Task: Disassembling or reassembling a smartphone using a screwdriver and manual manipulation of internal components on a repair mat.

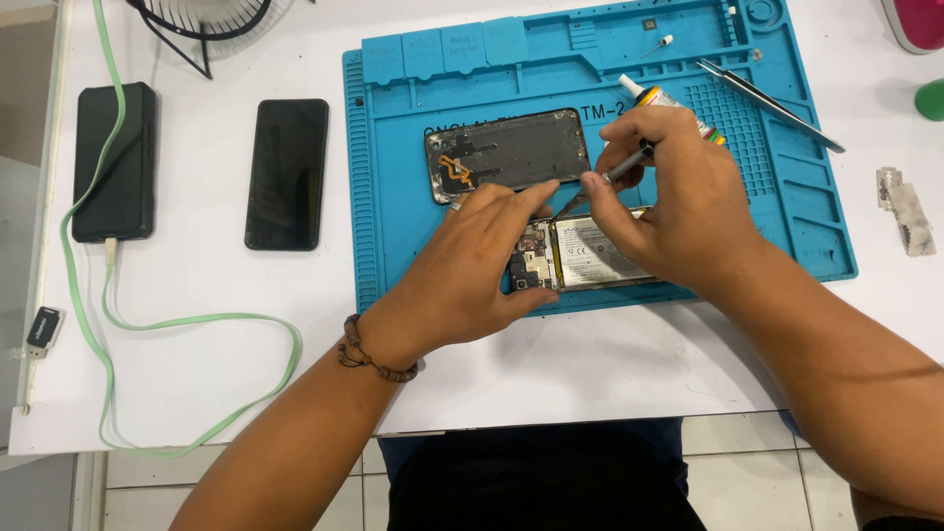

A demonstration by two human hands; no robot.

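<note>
White-labelled battery (598,252) sits in the opened phone (580,258); left hand (472,270) steadies it, right hand (674,202) fingers pinching a screwdriver (608,181).

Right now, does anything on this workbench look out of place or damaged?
Nothing looks damaged by accident. The opened phone under both hands is simply disassembled, its back cover lying askew above it on the blue mat. A crumpled scrap lies loose beside the mat's right edge.

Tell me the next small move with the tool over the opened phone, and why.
Probably lower the tool's tip onto the circuit board end of the opened phone. The right hand pinches the tool angled down toward that spot, the left hand already steadies the phone's edge, and the removed back cover lies aside on the blue mat.
</note>
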